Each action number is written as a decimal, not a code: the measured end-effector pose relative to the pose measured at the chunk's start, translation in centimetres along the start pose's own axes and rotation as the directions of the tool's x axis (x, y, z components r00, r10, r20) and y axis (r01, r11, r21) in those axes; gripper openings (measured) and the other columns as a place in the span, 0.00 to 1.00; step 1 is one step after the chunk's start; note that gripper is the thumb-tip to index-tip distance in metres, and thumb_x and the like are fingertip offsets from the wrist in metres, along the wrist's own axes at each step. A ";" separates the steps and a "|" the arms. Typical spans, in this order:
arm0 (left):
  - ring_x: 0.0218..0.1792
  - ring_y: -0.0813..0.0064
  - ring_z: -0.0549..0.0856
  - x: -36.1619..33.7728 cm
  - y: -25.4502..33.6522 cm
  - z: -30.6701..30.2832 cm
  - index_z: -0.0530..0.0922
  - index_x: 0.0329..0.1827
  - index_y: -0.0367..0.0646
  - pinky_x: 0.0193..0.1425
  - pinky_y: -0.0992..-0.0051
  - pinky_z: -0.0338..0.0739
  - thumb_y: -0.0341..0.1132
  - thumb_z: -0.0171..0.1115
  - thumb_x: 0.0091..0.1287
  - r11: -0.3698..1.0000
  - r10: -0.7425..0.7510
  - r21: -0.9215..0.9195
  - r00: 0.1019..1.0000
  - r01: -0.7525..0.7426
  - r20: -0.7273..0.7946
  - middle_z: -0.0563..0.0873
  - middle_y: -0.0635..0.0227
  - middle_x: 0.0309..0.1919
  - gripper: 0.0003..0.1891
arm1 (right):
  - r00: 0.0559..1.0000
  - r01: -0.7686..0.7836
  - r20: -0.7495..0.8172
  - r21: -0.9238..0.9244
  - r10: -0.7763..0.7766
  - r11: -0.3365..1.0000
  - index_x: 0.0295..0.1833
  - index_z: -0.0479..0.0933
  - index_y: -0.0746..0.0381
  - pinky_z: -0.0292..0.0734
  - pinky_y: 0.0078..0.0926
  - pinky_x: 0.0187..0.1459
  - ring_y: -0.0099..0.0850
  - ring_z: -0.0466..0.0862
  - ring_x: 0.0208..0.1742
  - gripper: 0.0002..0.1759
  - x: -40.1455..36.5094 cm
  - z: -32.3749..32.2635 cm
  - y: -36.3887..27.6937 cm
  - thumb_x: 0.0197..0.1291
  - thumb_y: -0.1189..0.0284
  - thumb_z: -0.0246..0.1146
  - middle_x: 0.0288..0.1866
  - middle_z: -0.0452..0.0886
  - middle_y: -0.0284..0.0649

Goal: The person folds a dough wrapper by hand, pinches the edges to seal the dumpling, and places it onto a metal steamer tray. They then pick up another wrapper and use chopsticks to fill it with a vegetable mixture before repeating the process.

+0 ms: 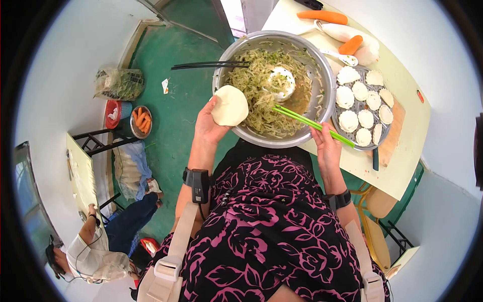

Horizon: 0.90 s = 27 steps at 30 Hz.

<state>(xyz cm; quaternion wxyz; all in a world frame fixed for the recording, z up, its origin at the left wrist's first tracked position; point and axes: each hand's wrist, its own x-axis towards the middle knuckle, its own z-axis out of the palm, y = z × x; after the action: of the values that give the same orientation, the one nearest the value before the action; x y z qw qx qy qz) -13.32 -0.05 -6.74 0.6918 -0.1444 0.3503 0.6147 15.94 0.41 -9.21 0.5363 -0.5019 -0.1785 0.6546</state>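
Observation:
A flat round dough wrapper (230, 105) rests on the fingers of my left hand (209, 123), at the left rim of a big metal bowl (326, 75). Green chopsticks (314, 125) are pinched in my right hand (327, 143), their tips in the shredded vegetable filling (261, 113). A white bowl (280, 83) sits within the filling. Dark chopsticks (209, 65) lie across the bowl's left rim. To the right, a round tray (356, 108) holds several pleated dumplings (348, 121).
On the table (410, 126) are carrots (322, 17), a white radish (347, 32), a spoon (347, 59) and a wooden board (395, 136). A chair (377, 216) stands below right. Another person (103, 256) sits at lower left, near a basin of carrots (141, 122).

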 end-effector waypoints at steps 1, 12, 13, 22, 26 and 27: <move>0.57 0.56 0.67 -0.1 0.1 0.1 0.64 0.56 0.40 0.61 0.51 0.58 0.38 0.47 0.63 1.000 0.007 -0.004 1.000 -0.007 0.010 0.69 0.57 0.56 0.20 | 1.000 0.002 0.013 -0.001 -0.002 1.000 0.43 0.71 0.69 0.77 0.27 0.45 0.36 0.79 0.42 0.10 -0.1 0.0 -0.3 0.57 0.74 0.56 0.40 0.76 0.44; 0.50 0.57 0.75 0.8 -1.3 -1.8 0.69 0.50 0.38 0.58 0.52 0.63 0.38 0.55 0.56 0.992 0.004 -0.128 0.975 0.025 0.221 0.76 0.56 0.48 0.20 | 0.959 0.099 0.268 -0.005 -0.093 0.995 0.49 0.67 0.68 0.70 0.29 0.51 0.32 0.76 0.46 0.14 1.7 -1.6 -2.2 0.59 0.73 0.53 0.44 0.74 0.44; 0.48 0.58 0.76 1.8 -1.3 -2.2 0.70 0.49 0.38 0.57 0.52 0.64 0.38 0.54 0.58 0.962 -0.051 -0.249 0.970 0.111 0.236 0.77 0.57 0.47 0.19 | 0.957 0.091 0.276 -0.015 -0.083 0.996 0.50 0.67 0.69 0.69 0.30 0.53 0.33 0.75 0.47 0.15 2.0 -1.2 -3.0 0.60 0.72 0.52 0.47 0.73 0.44; 0.48 0.61 0.75 1.1 -1.3 2.2 0.70 0.46 0.40 0.56 0.55 0.66 0.48 0.40 0.66 0.935 -0.021 -0.336 0.963 0.114 0.268 0.77 0.59 0.46 0.20 | 0.932 0.032 0.360 0.024 -0.038 0.999 0.50 0.65 0.72 0.76 0.20 0.48 0.36 0.76 0.48 0.16 1.2 3.4 -6.1 0.60 0.72 0.52 0.47 0.72 0.49; 0.48 0.57 0.75 1.7 -1.6 1.6 0.70 0.46 0.38 0.57 0.54 0.65 0.48 0.48 0.62 0.912 -0.074 -0.337 0.902 0.234 0.425 0.76 0.55 0.45 0.20 | 0.970 0.066 0.243 -0.169 -0.023 0.983 0.48 0.68 0.68 0.74 0.26 0.48 0.32 0.77 0.43 0.13 0.8 3.4 -3.5 0.59 0.74 0.53 0.43 0.74 0.43; 0.48 0.57 0.75 1.1 -1.6 2.1 0.71 0.46 0.38 0.57 0.54 0.65 0.43 0.53 0.59 0.914 -0.101 -0.324 0.909 0.245 0.404 0.76 0.56 0.45 0.19 | 0.966 0.160 0.238 -0.248 -0.100 0.955 0.47 0.69 0.67 0.74 0.27 0.47 0.31 0.77 0.42 0.12 -0.4 4.5 -3.7 0.58 0.74 0.54 0.43 0.74 0.43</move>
<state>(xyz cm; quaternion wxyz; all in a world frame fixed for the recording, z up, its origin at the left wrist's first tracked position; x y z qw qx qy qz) -11.17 1.77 -6.30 0.7594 -0.1811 0.0744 0.6204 14.01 2.73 -4.23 0.4829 -0.4796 -0.3563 0.6402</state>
